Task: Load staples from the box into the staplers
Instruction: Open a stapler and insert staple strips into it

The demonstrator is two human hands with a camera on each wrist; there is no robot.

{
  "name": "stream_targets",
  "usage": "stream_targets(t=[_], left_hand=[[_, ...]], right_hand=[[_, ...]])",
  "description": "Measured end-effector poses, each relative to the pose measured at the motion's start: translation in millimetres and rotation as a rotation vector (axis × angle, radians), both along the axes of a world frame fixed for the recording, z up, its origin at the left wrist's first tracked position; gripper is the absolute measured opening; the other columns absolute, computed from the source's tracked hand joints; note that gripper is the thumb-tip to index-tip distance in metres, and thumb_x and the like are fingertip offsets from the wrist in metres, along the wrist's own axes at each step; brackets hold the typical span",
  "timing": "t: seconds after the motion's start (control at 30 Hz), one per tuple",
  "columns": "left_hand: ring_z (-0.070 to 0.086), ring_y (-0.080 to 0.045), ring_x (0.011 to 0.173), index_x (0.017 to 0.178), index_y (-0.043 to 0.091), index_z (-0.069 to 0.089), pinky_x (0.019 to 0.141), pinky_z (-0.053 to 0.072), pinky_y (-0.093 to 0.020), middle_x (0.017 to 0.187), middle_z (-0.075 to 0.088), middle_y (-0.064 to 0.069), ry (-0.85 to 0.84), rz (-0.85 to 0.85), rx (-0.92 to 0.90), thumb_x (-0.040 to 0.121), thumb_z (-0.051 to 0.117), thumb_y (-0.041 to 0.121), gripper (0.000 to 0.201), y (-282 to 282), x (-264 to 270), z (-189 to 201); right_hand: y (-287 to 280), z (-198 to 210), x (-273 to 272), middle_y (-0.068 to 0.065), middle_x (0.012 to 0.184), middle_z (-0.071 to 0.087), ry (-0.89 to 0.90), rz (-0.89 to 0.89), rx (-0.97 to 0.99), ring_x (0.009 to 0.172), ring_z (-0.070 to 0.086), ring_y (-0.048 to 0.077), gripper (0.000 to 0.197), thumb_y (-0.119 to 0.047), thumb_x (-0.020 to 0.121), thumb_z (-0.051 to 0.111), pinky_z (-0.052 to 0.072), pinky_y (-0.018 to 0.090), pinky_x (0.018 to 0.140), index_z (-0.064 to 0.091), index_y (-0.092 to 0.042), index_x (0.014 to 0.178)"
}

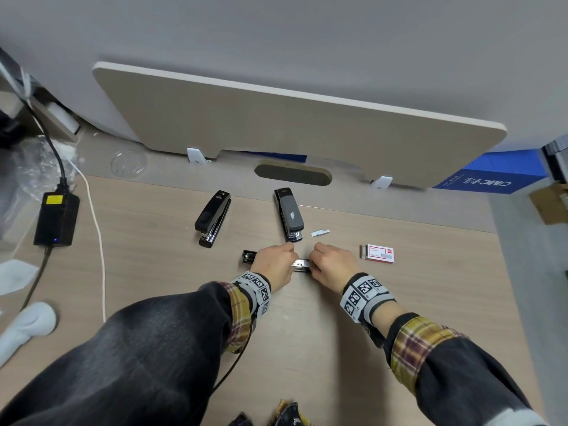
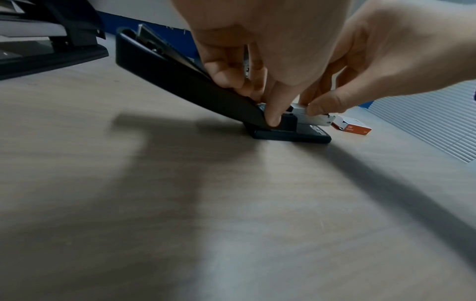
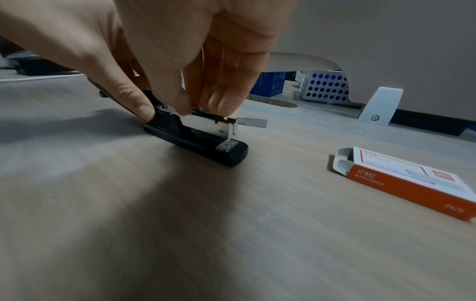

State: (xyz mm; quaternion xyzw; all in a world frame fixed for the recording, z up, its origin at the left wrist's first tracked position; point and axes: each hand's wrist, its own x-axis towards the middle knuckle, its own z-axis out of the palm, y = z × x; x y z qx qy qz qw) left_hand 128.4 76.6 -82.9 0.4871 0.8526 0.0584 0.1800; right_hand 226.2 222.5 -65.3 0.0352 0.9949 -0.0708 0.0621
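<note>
Three staplers sit on the wooden desk (image 1: 399, 302). Far left lies a black power adapter (image 1: 57, 218), its cable trailing off beside a white cord (image 1: 96, 229). Next comes a closed black stapler (image 1: 212, 218), angled on the desk, and to its right a black-and-grey stapler (image 1: 289, 214), also closed, just beyond the hands.

In front of these two lies the open stapler (image 3: 195, 136) — its base flat on the desk, its black top cover swung back and up to the left, its metal magazine exposed. The left hand (image 1: 273, 265) has its fingers curled around the hinge end, the thumb pressing where the cover meets the base, holding the cover back. The right hand (image 1: 333, 265) reaches down onto the magazine; its thumb and fingertips pinch a pale strip of staples (image 2: 298, 109) on top of the channel.

A loose staple strip (image 1: 320, 232) lies on the desk just beyond the right hand, close to the nose of the black-and-grey stapler. Further right — near the right hand but apart from it — the staple box (image 1: 377, 253) lies flat, white on top with orange sides, its end flap open toward the hands.
</note>
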Motion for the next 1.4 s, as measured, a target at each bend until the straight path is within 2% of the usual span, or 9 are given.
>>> stream_targets(t=[0.1, 0.37, 0.67, 0.97, 1.1, 1.17, 1.27, 1.33, 1.4], left_hand=[[0.060, -0.025, 0.092, 0.097, 0.019, 0.065, 0.065, 0.043, -0.035, 0.101, 0.055, 0.001, -0.019, 0.021, 0.006, 0.088, 0.055, 0.026, 0.015, -0.2, -1.4, -1.9], [0.060, -0.026, 0.098, 0.104, 0.020, 0.066, 0.074, 0.046, -0.037, 0.104, 0.058, 0.001, -0.050, 0.045, 0.011, 0.088, 0.056, 0.027, 0.020, 1.6, -4.0, -0.8], [0.060, -0.026, 0.097, 0.101, 0.022, 0.066, 0.073, 0.048, -0.038, 0.103, 0.059, 0.001, -0.063, 0.056, 0.023, 0.087, 0.056, 0.028, 0.019, 2.0, -4.8, -2.7], [0.060, -0.025, 0.096, 0.102, 0.024, 0.067, 0.073, 0.050, -0.038, 0.102, 0.059, 0.002, -0.078, 0.056, 0.036, 0.087, 0.056, 0.029, 0.020, 1.5, -5.1, -3.7], [0.060, -0.024, 0.095, 0.100, 0.024, 0.068, 0.071, 0.048, -0.037, 0.101, 0.059, 0.002, -0.081, 0.054, 0.041, 0.087, 0.056, 0.030, 0.019, 0.9, -5.7, -3.8], [0.060, -0.024, 0.095, 0.099, 0.024, 0.068, 0.070, 0.048, -0.037, 0.100, 0.059, 0.003, -0.080, 0.057, 0.045, 0.087, 0.056, 0.030, 0.018, 0.7, -5.8, -3.9], [0.060, -0.023, 0.094, 0.099, 0.024, 0.068, 0.070, 0.047, -0.036, 0.100, 0.059, 0.003, -0.075, 0.060, 0.052, 0.087, 0.056, 0.030, 0.018, 0.3, -5.2, -4.3], [0.060, -0.023, 0.095, 0.100, 0.024, 0.067, 0.070, 0.046, -0.036, 0.101, 0.059, 0.003, -0.071, 0.058, 0.057, 0.087, 0.056, 0.030, 0.018, 0.2, -5.2, -3.8], [0.060, -0.024, 0.096, 0.101, 0.023, 0.067, 0.072, 0.047, -0.037, 0.102, 0.059, 0.002, -0.073, 0.057, 0.068, 0.087, 0.055, 0.027, 0.019, -0.2, -5.2, -3.2]], right_hand=[[-3.0, -2.1, -1.0, 0.004, 0.065, 0.053, 0.003, -0.005, -0.027, 0.049, 0.054, 0.027, 0.025, -0.017, 0.059, 0.079, 0.024, 0.021, 0.041, 0.055, -0.011, 0.063], [-11.4, 0.4, -10.0, 0.003, 0.061, 0.052, -0.034, -0.017, -0.028, 0.044, 0.054, 0.026, 0.031, -0.015, 0.048, 0.082, 0.027, 0.020, 0.036, 0.054, -0.012, 0.058], [-12.6, -2.1, -8.9, 0.002, 0.061, 0.052, -0.086, 0.008, 0.004, 0.043, 0.053, 0.025, 0.034, -0.016, 0.048, 0.085, 0.025, 0.021, 0.034, 0.054, -0.014, 0.061], [-14.4, -6.3, 1.8, 0.004, 0.062, 0.050, 0.012, 0.025, 0.043, 0.047, 0.049, 0.025, 0.034, -0.001, 0.047, 0.083, 0.022, 0.021, 0.035, 0.055, -0.012, 0.061], [-14.3, -13.1, 11.7, 0.003, 0.064, 0.052, 0.093, 0.022, 0.075, 0.052, 0.051, 0.024, 0.025, 0.000, 0.053, 0.076, 0.027, 0.025, 0.035, 0.058, -0.013, 0.066], [-15.1, -17.0, 16.2, 0.002, 0.066, 0.053, 0.132, 0.009, 0.092, 0.054, 0.052, 0.023, 0.015, -0.002, 0.062, 0.064, 0.030, 0.027, 0.037, 0.061, -0.014, 0.070], [-19.0, -17.6, 17.9, 0.002, 0.066, 0.052, 0.179, -0.021, 0.104, 0.055, 0.051, 0.024, 0.019, -0.003, 0.067, 0.046, 0.031, 0.029, 0.040, 0.061, -0.015, 0.069], [-23.6, -13.5, 16.9, 0.003, 0.070, 0.053, 0.189, -0.035, 0.095, 0.057, 0.051, 0.025, 0.016, -0.006, 0.066, 0.046, 0.032, 0.029, 0.041, 0.059, -0.014, 0.071], [-28.3, -11.9, 15.8, 0.005, 0.078, 0.055, 0.153, -0.022, 0.075, 0.062, 0.052, 0.025, 0.019, -0.012, 0.066, 0.050, 0.034, 0.029, 0.041, 0.060, -0.014, 0.082]])
